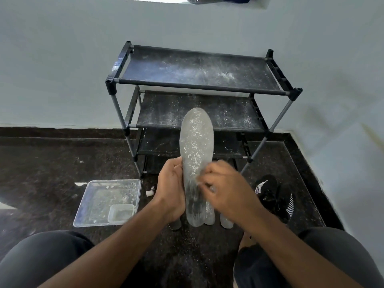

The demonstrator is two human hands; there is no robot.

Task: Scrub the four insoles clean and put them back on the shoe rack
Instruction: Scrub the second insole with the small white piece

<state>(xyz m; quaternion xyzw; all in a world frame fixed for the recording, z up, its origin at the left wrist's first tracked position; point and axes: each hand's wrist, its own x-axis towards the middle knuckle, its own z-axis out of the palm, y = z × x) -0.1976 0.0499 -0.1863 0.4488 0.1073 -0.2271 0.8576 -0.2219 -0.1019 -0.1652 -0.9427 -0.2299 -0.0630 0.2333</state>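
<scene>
insole (196, 146): translucent, flecked | shoe rack (199, 69): dusty cloth | floor (52, 154): glossy stone

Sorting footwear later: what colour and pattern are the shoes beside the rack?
Black shoes with white stripes, clearest in the head view.

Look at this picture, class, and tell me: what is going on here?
A person sits on the dark floor facing a black shoe rack whose shelves are dusted with white powder. The left hand grips a pale insole upright by its edge, and the right hand works at its speckled surface, blurred. Other insoles lie on the floor beneath. A clear tray sits to the left, black shoes to the right. No insole is on the rack.
</scene>
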